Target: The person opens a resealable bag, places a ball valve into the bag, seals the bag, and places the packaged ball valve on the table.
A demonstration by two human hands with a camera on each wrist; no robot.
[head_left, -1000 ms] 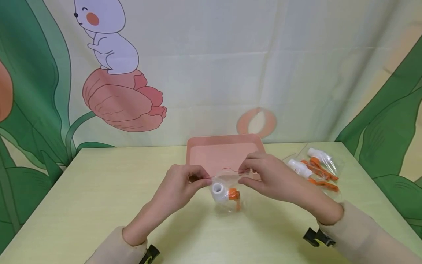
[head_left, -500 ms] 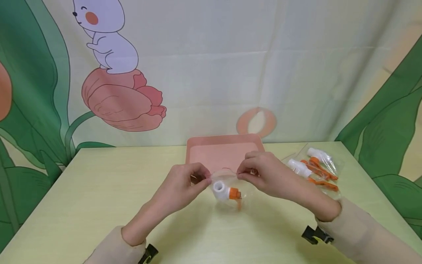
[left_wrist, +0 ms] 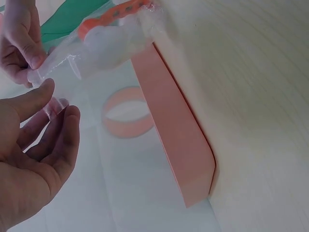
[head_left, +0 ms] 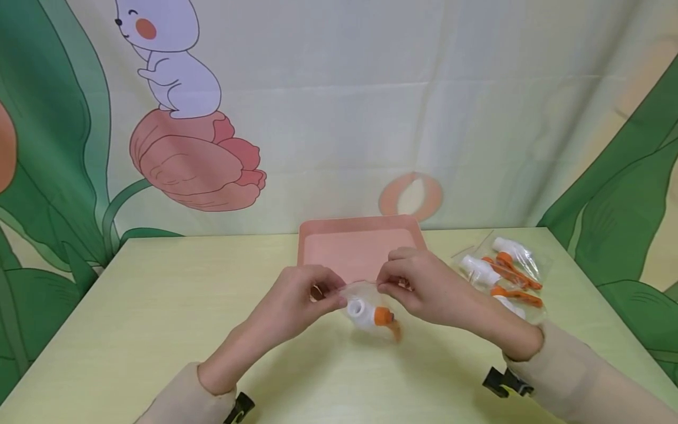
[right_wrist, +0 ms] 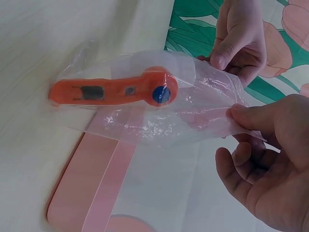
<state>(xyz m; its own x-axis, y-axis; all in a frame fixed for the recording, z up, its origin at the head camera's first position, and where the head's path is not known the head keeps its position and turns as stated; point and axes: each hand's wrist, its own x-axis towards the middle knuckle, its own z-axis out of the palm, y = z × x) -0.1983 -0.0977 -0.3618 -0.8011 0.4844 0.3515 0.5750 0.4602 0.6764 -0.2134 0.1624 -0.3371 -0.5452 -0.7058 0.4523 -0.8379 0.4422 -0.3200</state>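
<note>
A clear zip bag (head_left: 365, 290) with a red line along its top hangs between both hands above the table. Inside it is a plastic tap (head_left: 361, 314) with a white body and an orange lever. The right wrist view shows that lever (right_wrist: 116, 92) from outside, with a blue dot at its round end. My left hand (head_left: 296, 300) pinches the left end of the bag's top edge between thumb and fingers. At the other end, my right hand (head_left: 424, 288) pinches the same edge. Whether the bag's mouth is parted, I cannot tell.
Behind the hands a pink tray (head_left: 360, 225) lies against the curtain, its front partly covered. To the right, beyond my right forearm, several bagged taps (head_left: 514, 274) with orange levers lie in a pile on the pale table (head_left: 201, 306).
The bag's top edge has dropped slightly and my hands have drawn a little closer together. The tap has shifted right and lower, its lever swinging rightward. Both hands keep their pinch.
</note>
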